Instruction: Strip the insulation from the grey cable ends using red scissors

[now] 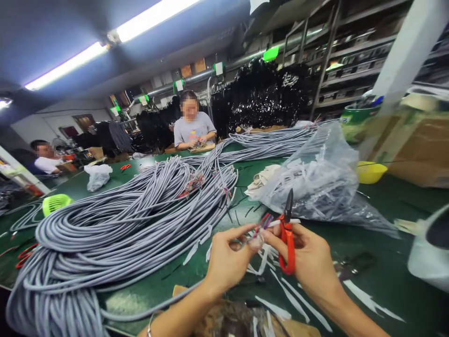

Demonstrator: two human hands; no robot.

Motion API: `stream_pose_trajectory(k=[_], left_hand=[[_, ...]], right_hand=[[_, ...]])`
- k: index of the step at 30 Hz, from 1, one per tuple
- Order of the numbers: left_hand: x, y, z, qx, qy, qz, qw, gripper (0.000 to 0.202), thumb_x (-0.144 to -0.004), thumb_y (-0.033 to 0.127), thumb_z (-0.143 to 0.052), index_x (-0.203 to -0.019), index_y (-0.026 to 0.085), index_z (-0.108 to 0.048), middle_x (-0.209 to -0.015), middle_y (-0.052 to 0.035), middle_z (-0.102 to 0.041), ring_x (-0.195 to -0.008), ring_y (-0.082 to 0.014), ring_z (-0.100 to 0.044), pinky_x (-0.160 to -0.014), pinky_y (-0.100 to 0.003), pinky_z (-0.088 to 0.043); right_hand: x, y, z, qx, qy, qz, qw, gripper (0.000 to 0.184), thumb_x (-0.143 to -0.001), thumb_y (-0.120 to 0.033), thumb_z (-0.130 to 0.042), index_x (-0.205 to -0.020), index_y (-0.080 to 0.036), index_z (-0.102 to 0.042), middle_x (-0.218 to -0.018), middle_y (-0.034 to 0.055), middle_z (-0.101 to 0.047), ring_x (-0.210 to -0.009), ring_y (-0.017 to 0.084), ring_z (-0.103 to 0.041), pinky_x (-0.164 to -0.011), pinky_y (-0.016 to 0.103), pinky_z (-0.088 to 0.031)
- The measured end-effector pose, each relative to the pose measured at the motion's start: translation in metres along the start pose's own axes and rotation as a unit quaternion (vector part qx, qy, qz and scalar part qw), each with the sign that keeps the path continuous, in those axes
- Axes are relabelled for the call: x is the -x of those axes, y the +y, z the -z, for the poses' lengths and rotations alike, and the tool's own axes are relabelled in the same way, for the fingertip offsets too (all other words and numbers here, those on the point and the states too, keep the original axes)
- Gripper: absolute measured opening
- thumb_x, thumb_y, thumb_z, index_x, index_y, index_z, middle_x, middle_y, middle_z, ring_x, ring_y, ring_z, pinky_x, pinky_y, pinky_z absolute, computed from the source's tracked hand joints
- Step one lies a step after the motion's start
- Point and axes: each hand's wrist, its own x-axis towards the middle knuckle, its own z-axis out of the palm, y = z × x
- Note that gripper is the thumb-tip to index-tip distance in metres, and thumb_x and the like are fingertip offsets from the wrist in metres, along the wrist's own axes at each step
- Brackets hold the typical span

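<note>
My left hand is closed in a pinch on the stripped end of a grey cable, whose thin coloured wires fan out between both hands. My right hand is closed round red-handled snips, blades pointing up, and its fingertips also touch the cable end. The cable runs down past my left wrist toward the table's near edge. Both hands hover just above the green table.
A big pile of grey cables covers the left of the table. A clear plastic bag of white strips lies behind my hands, white scraps under them. A yellow bowl sits right. Two people sit at the far end.
</note>
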Motion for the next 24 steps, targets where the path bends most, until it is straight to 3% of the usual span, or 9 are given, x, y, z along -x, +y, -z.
stream_pose_trajectory(k=[4,6,9,12,16,19,24], left_hand=[[0.001,-0.001,-0.001,-0.024,0.046,-0.065,0.997,0.028,-0.076,0.037,-0.061,-0.080,0.015,-0.076,-0.054,-0.0002,-0.051,-0.053,-0.0117,-0.038,-0.051,-0.023,-0.029],[0.001,0.000,-0.002,-0.010,0.065,-0.066,0.996,0.029,-0.074,0.039,-0.062,-0.065,0.014,-0.074,-0.048,0.0011,-0.044,-0.050,-0.0108,-0.036,-0.049,-0.023,-0.028],[0.000,0.004,-0.003,0.092,0.071,0.009,0.993,0.032,-0.063,0.043,-0.068,-0.058,0.012,-0.069,-0.046,0.0018,-0.045,-0.041,-0.0077,-0.036,-0.041,-0.022,-0.025],[-0.003,0.006,-0.002,0.204,0.072,0.088,0.972,0.036,-0.051,0.044,-0.073,-0.059,0.009,-0.066,-0.049,-0.0012,-0.054,-0.036,-0.0076,-0.042,-0.034,-0.019,-0.025],[-0.006,0.007,-0.001,0.251,0.089,0.108,0.958,0.041,-0.046,0.045,-0.075,-0.059,0.008,-0.063,-0.049,-0.0045,-0.060,-0.033,-0.0097,-0.048,-0.030,-0.019,-0.031],[-0.005,0.006,-0.001,0.229,0.074,0.090,0.966,0.044,-0.046,0.049,-0.076,-0.058,0.009,-0.060,-0.047,-0.0043,-0.060,-0.030,-0.0096,-0.048,-0.028,-0.019,-0.032],[0.000,0.003,-0.006,0.129,-0.007,0.067,0.989,0.048,-0.055,0.058,-0.070,-0.052,0.013,-0.055,-0.036,0.0004,-0.050,-0.027,-0.0088,-0.043,-0.028,-0.019,-0.030]], right_hand=[[0.004,0.001,-0.003,-0.003,0.011,0.013,1.000,0.039,-0.043,-0.045,-0.080,-0.052,-0.017,-0.053,-0.051,-0.0028,-0.050,-0.046,0.010,-0.046,-0.046,0.023,-0.045],[0.005,0.000,-0.005,-0.021,0.025,0.008,0.999,0.038,-0.042,-0.043,-0.080,-0.052,-0.018,-0.053,-0.051,-0.0030,-0.049,-0.046,0.009,-0.046,-0.047,0.023,-0.045],[0.008,-0.002,-0.009,-0.041,0.030,-0.013,0.999,0.037,-0.040,-0.043,-0.081,-0.051,-0.018,-0.055,-0.050,-0.0031,-0.050,-0.045,0.009,-0.046,-0.047,0.022,-0.046],[0.011,-0.004,-0.011,-0.042,0.024,-0.023,0.999,0.037,-0.040,-0.042,-0.081,-0.049,-0.019,-0.054,-0.049,-0.0030,-0.051,-0.044,0.010,-0.047,-0.047,0.022,-0.046],[0.011,-0.005,-0.011,-0.040,0.028,-0.034,0.998,0.036,-0.039,-0.040,-0.082,-0.047,-0.018,-0.054,-0.046,-0.0039,-0.049,-0.044,0.009,-0.046,-0.048,0.022,-0.046],[0.007,-0.005,-0.010,-0.056,0.021,-0.060,0.996,0.039,-0.037,-0.041,-0.083,-0.051,-0.017,-0.056,-0.049,-0.0033,-0.051,-0.045,0.009,-0.048,-0.048,0.021,-0.046],[-0.001,-0.007,-0.007,-0.067,0.010,-0.083,0.994,0.048,-0.035,-0.050,-0.081,-0.055,-0.017,-0.052,-0.055,-0.0014,-0.055,-0.051,0.011,-0.053,-0.050,0.023,-0.047]])
